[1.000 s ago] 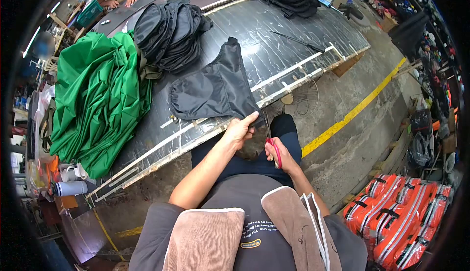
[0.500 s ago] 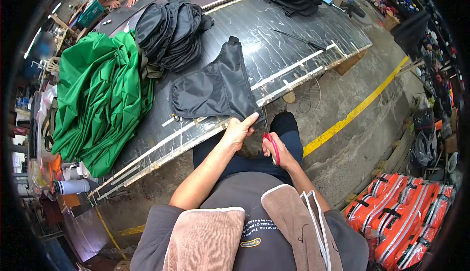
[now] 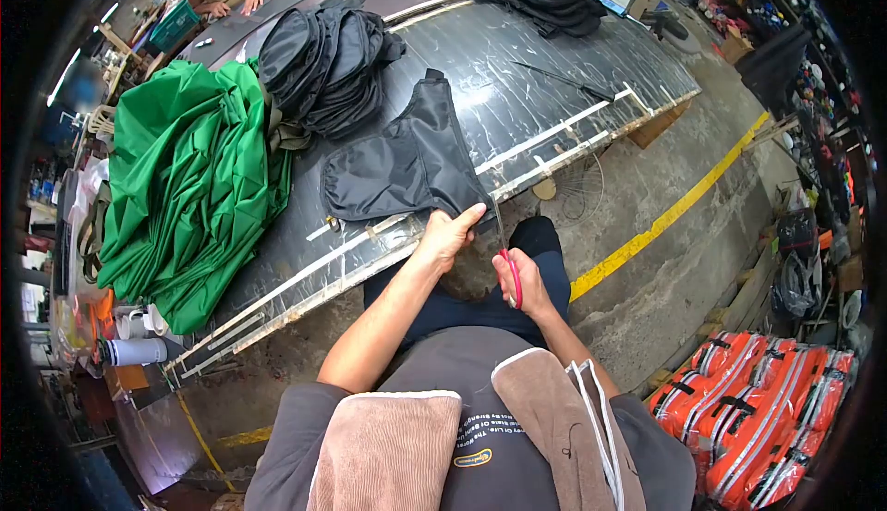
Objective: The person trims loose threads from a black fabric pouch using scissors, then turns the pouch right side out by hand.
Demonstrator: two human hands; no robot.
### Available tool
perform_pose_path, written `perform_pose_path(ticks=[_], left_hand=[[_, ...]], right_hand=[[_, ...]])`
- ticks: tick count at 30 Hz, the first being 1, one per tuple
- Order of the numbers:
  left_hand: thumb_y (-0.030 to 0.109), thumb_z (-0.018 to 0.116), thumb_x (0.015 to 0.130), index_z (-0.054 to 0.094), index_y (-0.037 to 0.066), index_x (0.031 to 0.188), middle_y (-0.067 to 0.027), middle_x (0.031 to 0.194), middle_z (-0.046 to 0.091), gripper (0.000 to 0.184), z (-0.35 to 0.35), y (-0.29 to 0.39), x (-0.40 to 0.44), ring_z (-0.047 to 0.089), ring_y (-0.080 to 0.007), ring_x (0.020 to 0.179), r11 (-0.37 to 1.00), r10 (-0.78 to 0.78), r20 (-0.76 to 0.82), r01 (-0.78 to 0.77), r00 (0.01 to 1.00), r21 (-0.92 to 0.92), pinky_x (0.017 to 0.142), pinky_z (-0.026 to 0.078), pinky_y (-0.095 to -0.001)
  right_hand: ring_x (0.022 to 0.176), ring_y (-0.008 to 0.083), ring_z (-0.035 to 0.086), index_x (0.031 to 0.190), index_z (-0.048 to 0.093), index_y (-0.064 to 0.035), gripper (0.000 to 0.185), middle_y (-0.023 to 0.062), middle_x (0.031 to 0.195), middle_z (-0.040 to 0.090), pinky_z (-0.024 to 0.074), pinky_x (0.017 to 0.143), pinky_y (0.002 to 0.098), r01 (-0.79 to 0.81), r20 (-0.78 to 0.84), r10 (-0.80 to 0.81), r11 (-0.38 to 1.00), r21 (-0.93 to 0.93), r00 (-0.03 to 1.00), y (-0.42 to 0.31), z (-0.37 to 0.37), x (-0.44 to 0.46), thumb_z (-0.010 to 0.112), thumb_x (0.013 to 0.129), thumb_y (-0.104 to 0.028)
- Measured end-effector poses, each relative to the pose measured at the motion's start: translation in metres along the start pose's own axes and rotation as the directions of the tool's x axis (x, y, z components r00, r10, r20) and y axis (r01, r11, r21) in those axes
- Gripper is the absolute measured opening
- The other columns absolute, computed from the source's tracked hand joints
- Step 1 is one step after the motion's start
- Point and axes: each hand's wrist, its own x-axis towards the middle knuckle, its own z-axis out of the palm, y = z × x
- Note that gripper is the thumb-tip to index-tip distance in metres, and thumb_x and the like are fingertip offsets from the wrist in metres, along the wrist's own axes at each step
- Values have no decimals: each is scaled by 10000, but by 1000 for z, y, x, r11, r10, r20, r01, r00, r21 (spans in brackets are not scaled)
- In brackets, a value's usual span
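The black cloth (image 3: 397,174) lies on the table (image 3: 554,63), its near corner at the edge: a faintly shiny, flat piece, its broad left panel puckered, its upper end narrowing to a squared tab. The left hand (image 3: 447,237) pinches that corner, thumb on top. The right hand (image 3: 529,280) grips pink scissors (image 3: 515,275); whether the blades touch cloth, I can't tell.

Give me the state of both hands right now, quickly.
Left hand: closed, holding the black cloth at its near edge.
Right hand: closed, holding the scissors.
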Motion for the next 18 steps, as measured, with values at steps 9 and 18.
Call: perform_pose_path(ticks=[9, 18], left_hand=[[416, 670, 931, 675, 54, 1119, -132, 1091, 745, 408, -14, 27, -3, 708, -230, 969, 796, 61, 60, -13, 996, -606, 825, 554, -424], [973, 321, 842, 521, 3, 1205, -122, 1084, 562, 1055, -38, 47, -21, 537, -202, 838, 474, 388, 358, 150, 849, -868, 745, 443, -350]], right_hand=[[476, 81, 498, 875, 563, -109, 502, -29, 630, 513, 400, 449, 240, -108, 178, 36, 905, 411, 983, -1, -2, 14, 535, 1070, -572], [497, 90, 503, 925, 581, -106, 498, -18, 644, 525, 401, 463, 240, -131, 249, 0, 851, 508, 968, -6, 0, 15, 481, 1091, -564]])
